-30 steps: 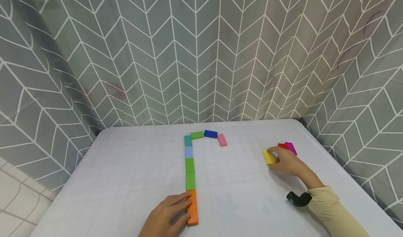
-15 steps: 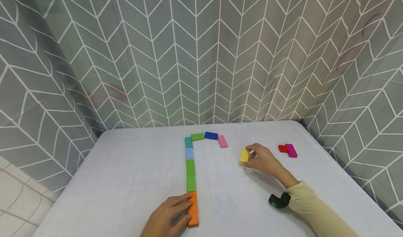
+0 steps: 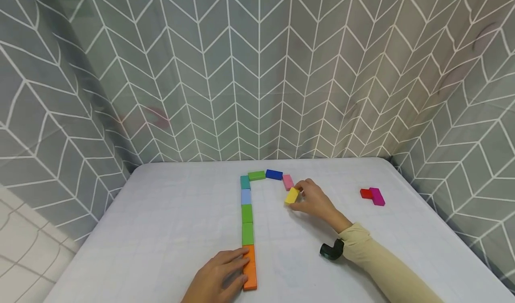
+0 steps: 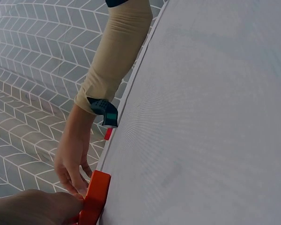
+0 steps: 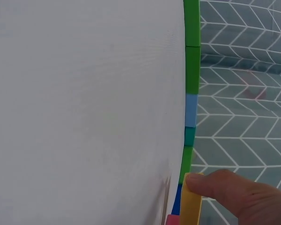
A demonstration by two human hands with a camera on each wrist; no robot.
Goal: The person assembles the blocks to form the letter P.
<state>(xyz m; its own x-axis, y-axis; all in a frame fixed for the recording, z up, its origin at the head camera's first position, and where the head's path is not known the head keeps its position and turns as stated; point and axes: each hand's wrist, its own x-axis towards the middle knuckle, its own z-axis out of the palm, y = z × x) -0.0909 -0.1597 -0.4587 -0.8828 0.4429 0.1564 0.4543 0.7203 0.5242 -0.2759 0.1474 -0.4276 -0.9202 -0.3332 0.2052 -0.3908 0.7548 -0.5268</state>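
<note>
In the head view my right hand (image 3: 315,201) pinches a yellow block (image 3: 292,195) between thumb and fingers, close to the near end of a pink block (image 3: 288,182). The thumb also shows on the yellow block (image 5: 190,199) in the right wrist view. My left hand (image 3: 219,276) lies at the near end of a row of blocks, its fingertips resting on the left side of an orange block (image 3: 250,271). Beyond the orange one run two green blocks (image 3: 247,225), a light blue block (image 3: 246,196) and a teal block (image 3: 245,182).
At the back, a green block (image 3: 256,175) and a dark blue block (image 3: 274,174) lead from the teal corner to the pink one. A red block (image 3: 366,193) and a magenta block (image 3: 377,196) lie at right. Patterned curtains stand round the white table (image 3: 173,213).
My right hand has carried the yellow block leftward from beside the red and magenta blocks to the pink block. The left hand stays at the orange block.
</note>
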